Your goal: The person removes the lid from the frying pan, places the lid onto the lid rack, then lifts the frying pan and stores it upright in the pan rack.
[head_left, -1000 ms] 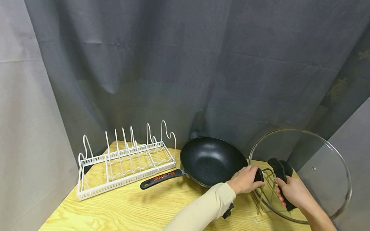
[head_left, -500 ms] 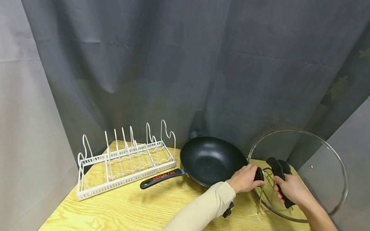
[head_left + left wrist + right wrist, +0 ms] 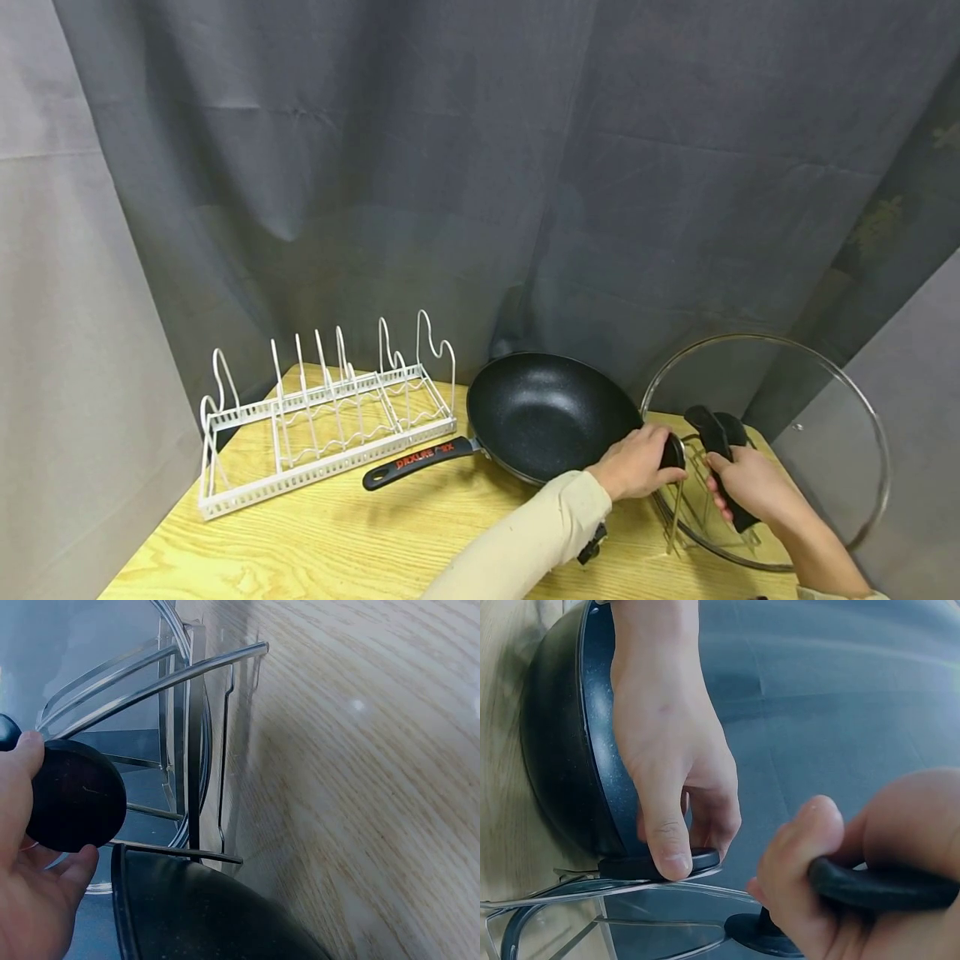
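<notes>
1. The right grip, that of the right hand [image 3: 750,487], is closed, fingers curled round a long black handle [image 3: 708,425] on a large round clear glass lid [image 3: 832,450] with a metal rim.
2. The left grip, that of the left hand [image 3: 630,467], is narrowed round a flat black disc [image 3: 75,796], thumb and fingers at its edges; what the disc is fixed to, I cannot tell.
3. The lid stands steeply tilted at the right, beside a metal wire rack [image 3: 196,727].
4. A round black frying pan [image 3: 551,417] sits on the pale wooden surface [image 3: 300,542], just left of the disc.
5. A white metal wire rack [image 3: 330,468] stands farther left.
</notes>
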Demonstrator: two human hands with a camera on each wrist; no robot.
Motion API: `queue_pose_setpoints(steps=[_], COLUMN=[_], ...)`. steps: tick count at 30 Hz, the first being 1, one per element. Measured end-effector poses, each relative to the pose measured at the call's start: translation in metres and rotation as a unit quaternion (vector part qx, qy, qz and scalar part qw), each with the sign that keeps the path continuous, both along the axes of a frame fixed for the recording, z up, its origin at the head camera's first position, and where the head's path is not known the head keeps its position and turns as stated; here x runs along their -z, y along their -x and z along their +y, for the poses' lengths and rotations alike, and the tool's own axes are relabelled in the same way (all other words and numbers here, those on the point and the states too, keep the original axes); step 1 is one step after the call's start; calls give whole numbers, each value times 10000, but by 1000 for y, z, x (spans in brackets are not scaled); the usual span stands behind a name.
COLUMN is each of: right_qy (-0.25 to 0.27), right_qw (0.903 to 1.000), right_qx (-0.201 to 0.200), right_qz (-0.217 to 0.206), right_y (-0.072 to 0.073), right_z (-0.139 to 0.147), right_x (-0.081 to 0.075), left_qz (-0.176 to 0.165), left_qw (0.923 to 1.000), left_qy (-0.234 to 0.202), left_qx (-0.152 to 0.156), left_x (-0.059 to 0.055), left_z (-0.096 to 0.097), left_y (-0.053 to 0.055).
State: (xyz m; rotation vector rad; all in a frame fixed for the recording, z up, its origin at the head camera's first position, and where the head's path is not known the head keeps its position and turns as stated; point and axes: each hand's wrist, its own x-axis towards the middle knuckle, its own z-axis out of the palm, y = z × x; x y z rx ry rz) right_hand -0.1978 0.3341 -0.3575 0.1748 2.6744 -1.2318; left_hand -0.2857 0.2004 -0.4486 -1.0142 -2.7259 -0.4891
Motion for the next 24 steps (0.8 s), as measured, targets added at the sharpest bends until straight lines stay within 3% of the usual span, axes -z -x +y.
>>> queue_pose_setpoints(steps=[15, 24], right_qy=[507, 564], right_qw=[9984, 9981], right_qx=[-77, -94], right_qz=[-228, -235], right_y=[5, 7], right_z=[-3, -6], right_x=[-1, -1], left_qz=[97, 188], left_qw=[9999, 9997], left_qy=[101, 147], left_qx=[62, 85], left_x=[1, 0], left_z=[1, 0], left_y=[0, 0])
